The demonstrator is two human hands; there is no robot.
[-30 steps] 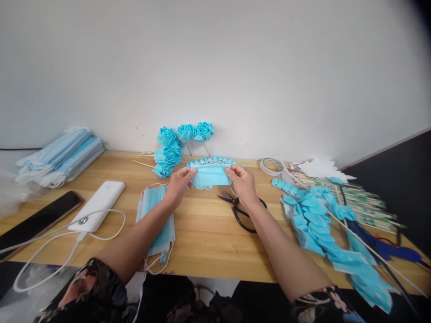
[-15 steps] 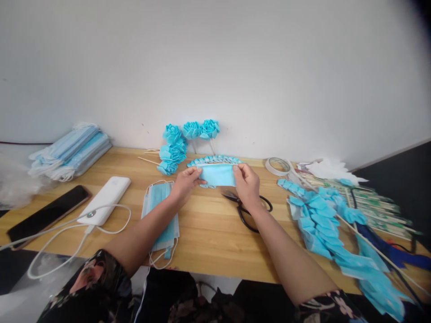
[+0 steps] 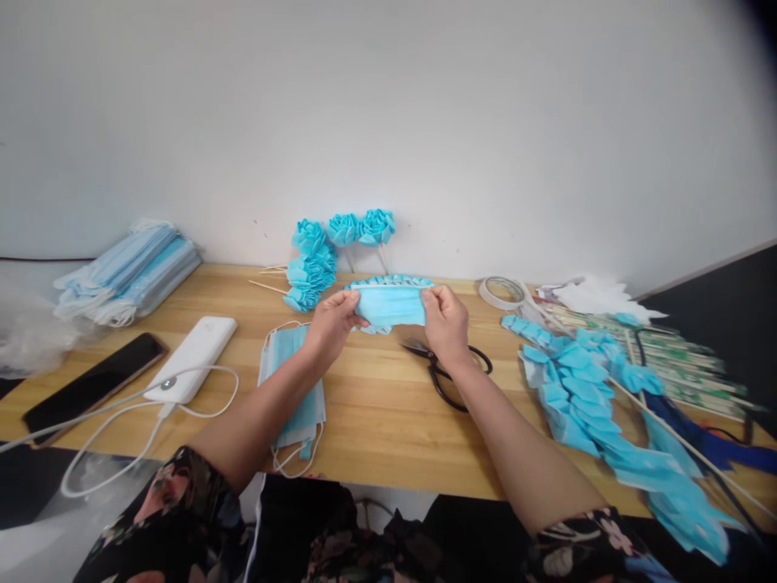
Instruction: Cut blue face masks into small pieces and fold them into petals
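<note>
Stretched between my two hands is a light blue face mask (image 3: 392, 306) with a white upper edge. My left hand (image 3: 331, 320) pinches its left end, and my right hand (image 3: 447, 324) pinches its right end; no ear loops show on it. Just behind it, partly hidden, lies a ring-like strip of pleated blue mask material (image 3: 388, 281). Black-handled scissors (image 3: 446, 368) lie under my right wrist, blades pointing left. Beneath my left forearm are some whole face masks (image 3: 295, 389) with white ear loops.
Blue flowers on sticks (image 3: 312, 263) stand and lie by the wall. To the left are a mask stack (image 3: 130, 271), a white power bank (image 3: 197, 356) with cable, and a phone (image 3: 94, 389). Rightward sit a tape roll (image 3: 501, 293), folded blue strips (image 3: 576, 397) and green-white packets (image 3: 685, 364).
The face mask shows more fold lines and its white top edge now, still held at both ends. My hands have shifted only slightly, and the view has moved a little.
</note>
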